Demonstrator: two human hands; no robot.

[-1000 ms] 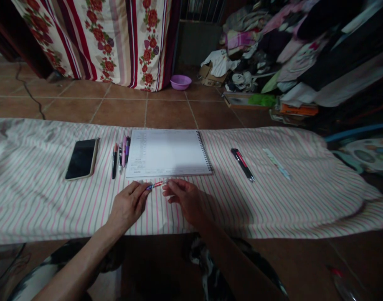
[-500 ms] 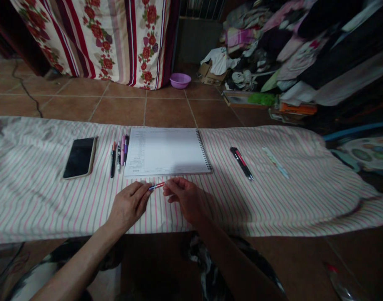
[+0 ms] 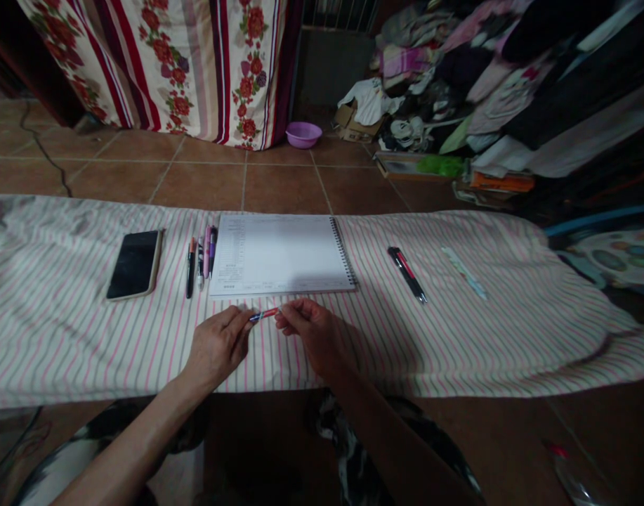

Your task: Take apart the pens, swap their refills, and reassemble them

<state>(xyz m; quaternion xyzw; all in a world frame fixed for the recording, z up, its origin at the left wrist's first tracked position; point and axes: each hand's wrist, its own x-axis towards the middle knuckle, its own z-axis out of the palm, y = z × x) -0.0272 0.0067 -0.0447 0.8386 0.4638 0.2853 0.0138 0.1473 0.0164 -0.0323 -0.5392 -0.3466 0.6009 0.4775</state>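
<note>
My left hand [image 3: 219, 346] and my right hand [image 3: 312, 330] both pinch the ends of a small red and blue pen [image 3: 264, 314], held level just above the striped cloth [image 3: 458, 330]. The pen hovers close to the near edge of an open spiral notebook [image 3: 279, 254]. Left of the notebook lie several pens [image 3: 201, 258] side by side, and further left a dark phone [image 3: 134, 264] lies face up. Right of the notebook lie a black and red pen pair [image 3: 406, 273] and a pale ruler [image 3: 463, 273].
The cloth covers a low surface over a brown tiled floor [image 3: 206, 184]. A floral curtain [image 3: 185, 67] hangs at the back, with a purple bowl [image 3: 303, 134] beside it. A heap of clothes and boxes [image 3: 458, 91] fills the back right.
Both hands have stayed in place on the pen; the fingers shifted only slightly. The view has drifted a little.
</note>
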